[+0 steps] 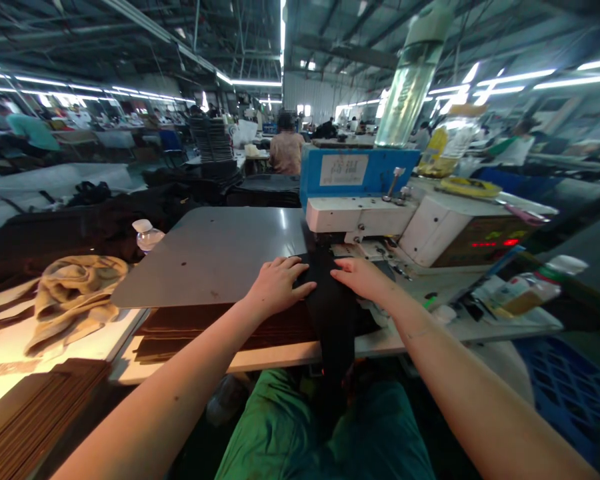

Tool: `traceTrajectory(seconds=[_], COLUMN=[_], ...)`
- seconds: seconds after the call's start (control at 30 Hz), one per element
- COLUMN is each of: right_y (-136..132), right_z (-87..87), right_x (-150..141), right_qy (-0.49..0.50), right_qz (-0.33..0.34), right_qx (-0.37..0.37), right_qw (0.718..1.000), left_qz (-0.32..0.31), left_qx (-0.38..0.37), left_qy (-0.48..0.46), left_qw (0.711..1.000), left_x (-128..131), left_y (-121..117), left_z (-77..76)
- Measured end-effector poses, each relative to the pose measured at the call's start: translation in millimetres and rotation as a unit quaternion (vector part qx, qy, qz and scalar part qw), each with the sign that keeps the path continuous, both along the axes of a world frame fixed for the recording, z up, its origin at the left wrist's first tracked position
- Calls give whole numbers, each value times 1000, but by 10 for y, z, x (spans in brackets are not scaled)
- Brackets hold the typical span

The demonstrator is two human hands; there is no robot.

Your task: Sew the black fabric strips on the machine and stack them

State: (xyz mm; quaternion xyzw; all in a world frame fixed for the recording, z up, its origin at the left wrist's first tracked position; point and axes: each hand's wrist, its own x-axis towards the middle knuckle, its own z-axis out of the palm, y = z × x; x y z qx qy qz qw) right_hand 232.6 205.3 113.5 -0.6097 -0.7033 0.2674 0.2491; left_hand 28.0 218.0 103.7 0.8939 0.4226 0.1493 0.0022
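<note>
A strip of black material [333,307] runs from under the head of a white and blue sewing machine [360,217] down over the table's front edge toward my lap. My left hand [280,285] lies palm down at the strip's left side, fingers stretched out and thumb apart, partly over the grey metal plate [225,247]. My right hand [363,279] rests on the strip's right edge, its thumb and forefinger pointing left and slightly apart. The needle area is hidden beneath the machine head.
Dark brown flat pieces [190,327] are stacked under the plate; another stack [40,413] sits lower left. A tan cloth [75,293] lies left. A tall bottle [410,87] stands on the machine, and another bottle [535,290] leans at right near the control box [475,240].
</note>
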Motion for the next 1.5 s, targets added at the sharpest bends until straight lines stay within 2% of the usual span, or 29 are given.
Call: traceTrajectory(seconds=[0.17,0.33,0.73,1.1,1.5], right_y=[204,228,228,387,402], right_z=[7,26,78,136,54], right_x=[-136,-181,-275,-268,-267], right_qy=[-114,-154,-281,-321,-309], right_qz=[-47,-56,-20,19,-9], right_qx=[46,60,84,79,116], right_qw=[991,985,956,944,944], left_qz=[5,0,2,1,13], left_qx=[-8,-4,-17,-14,-3], left_qy=[0,-6,-8,0,10], left_qw=[1000,1000,1000,1000,1000], left_x=[-8,7,22,40,52], left_y=[10,30,45,167,245], left_z=[4,-8,18,17,-19])
